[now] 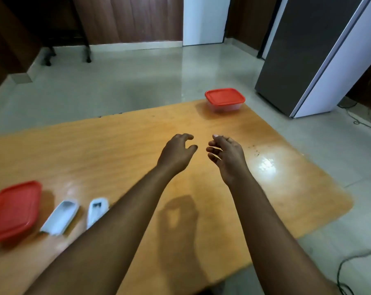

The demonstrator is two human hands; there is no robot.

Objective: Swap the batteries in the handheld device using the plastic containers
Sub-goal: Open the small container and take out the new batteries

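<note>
Both arms stretch out over the wooden table. My left hand and my right hand hover side by side above its middle, fingers loosely curled, holding nothing. A clear plastic container with a red lid stands at the table's far edge, beyond both hands. At the near left sits a second red-lidded container. Beside it lie two white pieces of the handheld device: one next to the container, the other partly hidden by my left forearm.
A dark grey cabinet with a white side stands on the floor at the right. Black cables trail on the tiled floor near the table's right corner. A black stand is at the back left.
</note>
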